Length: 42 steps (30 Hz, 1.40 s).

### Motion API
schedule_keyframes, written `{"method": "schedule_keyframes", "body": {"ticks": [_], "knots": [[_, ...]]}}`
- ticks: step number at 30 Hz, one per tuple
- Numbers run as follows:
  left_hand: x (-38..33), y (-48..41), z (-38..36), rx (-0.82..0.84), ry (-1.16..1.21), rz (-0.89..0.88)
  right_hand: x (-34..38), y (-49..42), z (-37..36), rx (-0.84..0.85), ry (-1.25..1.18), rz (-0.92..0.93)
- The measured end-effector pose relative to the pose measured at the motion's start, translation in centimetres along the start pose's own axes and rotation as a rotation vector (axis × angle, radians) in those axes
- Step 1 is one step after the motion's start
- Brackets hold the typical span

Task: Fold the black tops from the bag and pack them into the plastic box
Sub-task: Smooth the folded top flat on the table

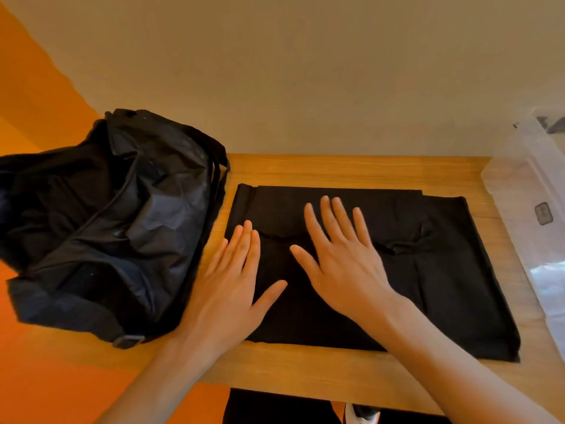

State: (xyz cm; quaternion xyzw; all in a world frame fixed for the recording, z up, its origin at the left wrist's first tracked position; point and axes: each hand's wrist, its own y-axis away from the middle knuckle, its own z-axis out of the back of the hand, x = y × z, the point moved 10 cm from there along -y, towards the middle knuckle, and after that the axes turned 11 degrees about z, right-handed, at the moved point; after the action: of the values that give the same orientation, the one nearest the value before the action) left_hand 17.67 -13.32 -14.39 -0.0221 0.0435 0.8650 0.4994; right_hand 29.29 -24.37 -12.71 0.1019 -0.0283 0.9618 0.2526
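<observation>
A black top (434, 270) lies flat and partly folded on the wooden table (336, 169), its far layer doubled over toward me. My left hand (232, 283) presses flat on the top's left part, fingers straight. My right hand (339, 255) lies flat on its middle, fingers spread. A crumpled black bag (101, 221) sits open at the table's left end, touching the top's left edge. The clear plastic box (532, 191) stands at the right edge, only partly in view.
A beige wall rises right behind the table. The floor to the left is orange. Below the table's near edge I see dark trousers (275, 408) and a shoe (360, 414). Bare wood shows along the front edge and behind the top.
</observation>
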Motion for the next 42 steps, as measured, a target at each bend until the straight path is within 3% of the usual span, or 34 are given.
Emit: {"method": "schedule_keyframes", "body": {"ticks": [5,10,14,19,26,30,34,42], "knots": [[1.3,1.1,-1.0,-0.002,0.008,0.025,3.5,-3.9,-3.5,0.085,0.03,0.161],[2.2,1.9,-0.8,-0.006,0.037,0.061,1.7,-3.5,-3.3,0.108,0.045,0.134],[1.2,1.6,0.7,-0.04,0.1,0.085,-0.5,-1.2,-0.7,0.004,0.064,0.024],[-2.7,-1.6,2.7,-0.115,0.098,-0.052,-9.0,5.3,1.7,-0.118,0.048,-0.298],[-14.0,-6.0,1.7,0.083,0.177,-0.436,-14.4,11.6,3.1,-0.301,-0.059,-0.437],[-18.4,-10.0,1.1,0.255,0.222,-0.552,-15.6,12.6,5.0,-0.43,-0.152,-0.577],[-20.5,-12.1,-0.8,0.339,0.022,-0.667,-17.0,11.5,4.6,-0.372,-0.22,-0.661],[-20.6,-11.9,-2.2,0.172,-0.132,-0.715,-18.7,10.4,3.6,-0.435,-0.299,-0.714]]}}
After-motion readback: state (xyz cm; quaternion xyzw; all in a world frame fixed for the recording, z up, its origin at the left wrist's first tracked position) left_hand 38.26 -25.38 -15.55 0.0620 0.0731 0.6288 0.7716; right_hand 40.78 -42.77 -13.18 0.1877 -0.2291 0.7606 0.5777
